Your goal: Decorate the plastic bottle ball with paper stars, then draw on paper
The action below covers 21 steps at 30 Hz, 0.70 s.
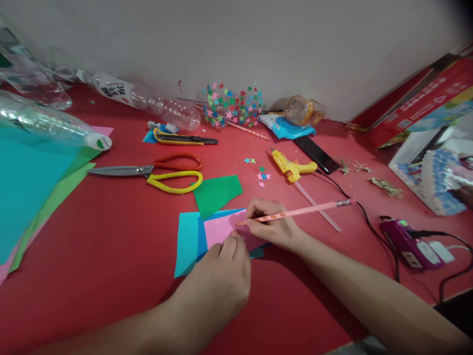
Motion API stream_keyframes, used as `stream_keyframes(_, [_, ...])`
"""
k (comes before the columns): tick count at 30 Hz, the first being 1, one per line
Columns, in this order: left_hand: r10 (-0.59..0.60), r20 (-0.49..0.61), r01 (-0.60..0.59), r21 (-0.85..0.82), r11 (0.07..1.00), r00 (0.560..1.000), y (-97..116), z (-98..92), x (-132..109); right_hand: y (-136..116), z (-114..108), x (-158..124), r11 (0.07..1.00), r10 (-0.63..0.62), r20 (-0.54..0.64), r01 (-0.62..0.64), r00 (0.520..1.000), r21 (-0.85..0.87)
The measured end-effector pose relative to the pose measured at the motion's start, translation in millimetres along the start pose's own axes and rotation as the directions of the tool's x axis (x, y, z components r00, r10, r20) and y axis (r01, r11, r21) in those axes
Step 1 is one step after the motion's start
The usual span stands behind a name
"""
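Observation:
In my right hand (273,224) is a pink pencil (306,211) with orange spots, its eraser end pointing right. The pencil tip is at a small sheet of pink paper (216,235), which bears faint letter-like pencil marks. My left hand (221,276) is closed, its curled fingertips on the pink paper's lower edge. Under that sheet lie pieces of blue paper (187,241). A green paper piece (218,192) touches them at the back. Both hands cover part of the pink sheet.
Scissors (148,170) and a yellow utility knife (185,140) lie left of centre. A yellow glue gun (291,166), phone (318,154) and purple power adapter (414,246) with cables are at right. Plastic bottles (148,101) line the wall. Another person's hand (464,195) shows at the right edge.

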State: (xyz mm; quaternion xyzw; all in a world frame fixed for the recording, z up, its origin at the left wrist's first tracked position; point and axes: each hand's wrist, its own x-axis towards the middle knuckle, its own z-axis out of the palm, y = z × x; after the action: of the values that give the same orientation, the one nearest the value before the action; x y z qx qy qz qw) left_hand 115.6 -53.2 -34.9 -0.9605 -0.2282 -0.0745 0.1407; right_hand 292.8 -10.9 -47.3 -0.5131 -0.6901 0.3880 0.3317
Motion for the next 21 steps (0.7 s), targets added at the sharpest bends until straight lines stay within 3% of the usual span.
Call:
stream_keyframes(8, [0.004,-0.022,-0.003,0.023,1.000,1.000,-0.3,0.4,0.8,-2.0,-0.3,1.6,1.000,-0.012,-0.001,0.012,1.000,-0.019])
stream_keyframes(15, [-0.010,-0.023,0.011,0.014,1.000,1.000,0.1,-1.7,0.6,-3.6,3.9,2.8,0.998,0.014,-0.096,-0.020,0.995,-0.056])
stream_keyframes(21, [-0.011,-0.008,0.011,0.002,1.000,1.000,0.2,-0.7,0.9,-6.4,2.4,2.5,0.998,0.000,-0.108,-0.006,0.994,-0.056])
